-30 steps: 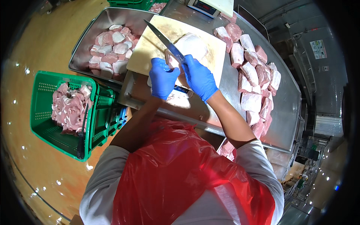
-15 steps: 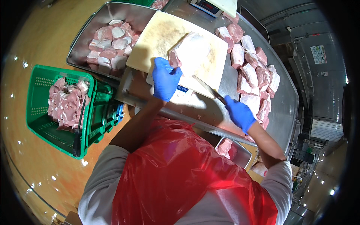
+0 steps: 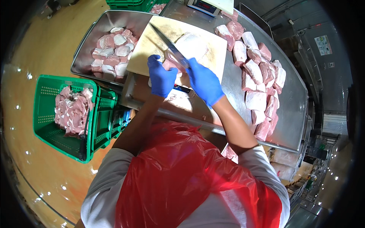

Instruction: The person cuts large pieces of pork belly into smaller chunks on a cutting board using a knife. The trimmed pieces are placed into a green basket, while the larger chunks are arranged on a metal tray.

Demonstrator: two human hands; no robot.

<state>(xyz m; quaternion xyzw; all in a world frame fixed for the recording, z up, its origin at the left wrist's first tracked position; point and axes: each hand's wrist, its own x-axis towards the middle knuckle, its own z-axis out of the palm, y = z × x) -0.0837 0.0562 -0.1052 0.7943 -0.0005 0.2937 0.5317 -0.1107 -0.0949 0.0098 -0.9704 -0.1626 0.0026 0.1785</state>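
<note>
A large pale piece of meat [image 3: 193, 45], brightly lit, lies on the cream cutting board [image 3: 146, 55]. My left hand [image 3: 162, 79], in a blue glove, has its fingers curled round the meat's near left end. In my right hand [image 3: 206, 81], also blue-gloved, is a knife [image 3: 169, 43]. Its long blade slants up and to the left over the meat, with the tip above the board's far left part. The knife's handle is hidden inside my fist. Below the board, a scale display [image 3: 183, 89] shows partly between my wrists.
Left of the board stands a metal tub [image 3: 84, 57] with several cut meat pieces. A green crate [image 3: 42, 114] holding trimmings is nearer. Several meat chunks [image 3: 255, 100] lie on the steel table [image 3: 291, 114] at right. Another scale [image 3: 205, 7] stands at the back.
My right hand has moved left and upward with the knife, bringing the blade from the board's near right edge across the meat. My left hand has shifted slightly left.
</note>
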